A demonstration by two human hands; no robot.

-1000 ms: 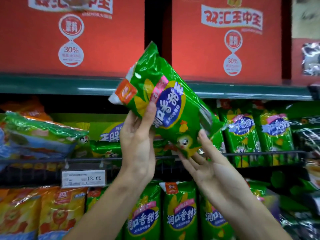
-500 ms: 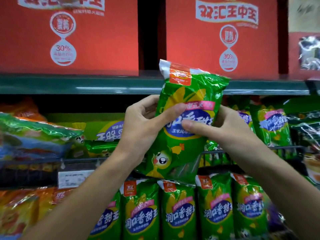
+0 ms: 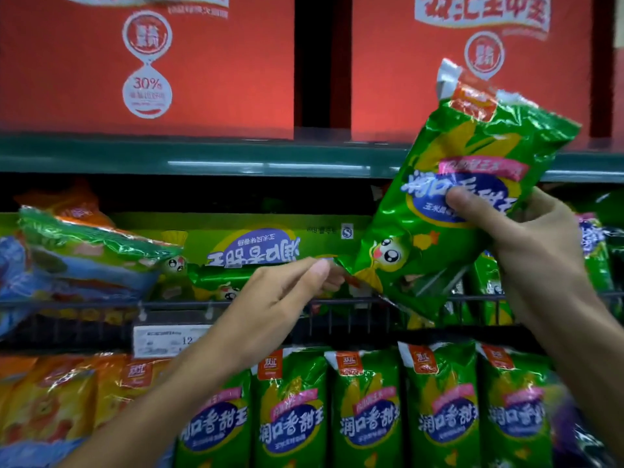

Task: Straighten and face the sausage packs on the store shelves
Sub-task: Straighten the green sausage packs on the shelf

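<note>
Green sausage pack [image 3: 449, 211]: 1, held by 2 hands [image 3: 537, 244].

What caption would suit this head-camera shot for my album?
Right hand holds a green sausage pack upright while the left hand pinches its bottom corner, above a faced row.

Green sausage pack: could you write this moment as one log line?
right hand grips green sausage pack | left hand pinches its lower corner | pack tilted, front facing

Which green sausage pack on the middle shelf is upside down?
The flat green pack lying behind the left hand: its blue label reads inverted, while the held pack reads upright.
</note>
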